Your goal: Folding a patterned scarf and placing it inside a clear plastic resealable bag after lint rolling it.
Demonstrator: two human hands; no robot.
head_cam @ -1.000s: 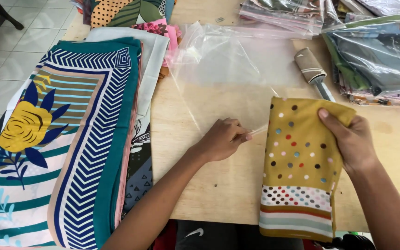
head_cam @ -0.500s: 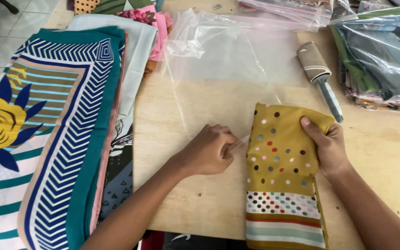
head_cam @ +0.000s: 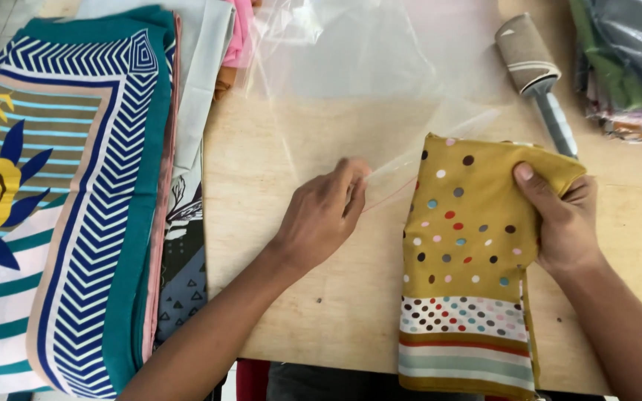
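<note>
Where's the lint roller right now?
Head view, upper right: the lint roller lies on the wooden table, just above the folded mustard scarf.

The left hand (head_cam: 325, 215) lies palm down with its back to the camera, the fingers curled inward and the thumb and forefinger tips pressed together in a pinch at its upper right; its bare forearm runs down and to the left, out of the bottom edge of the view. The right hand (head_cam: 559, 219) is closed in a grip, thumb on the near side pointing up and to the left, the other fingers wrapped round behind, knuckles toward the right. Its forearm slants off to the lower right corner, and the two hands sit near each other, apart.
</note>
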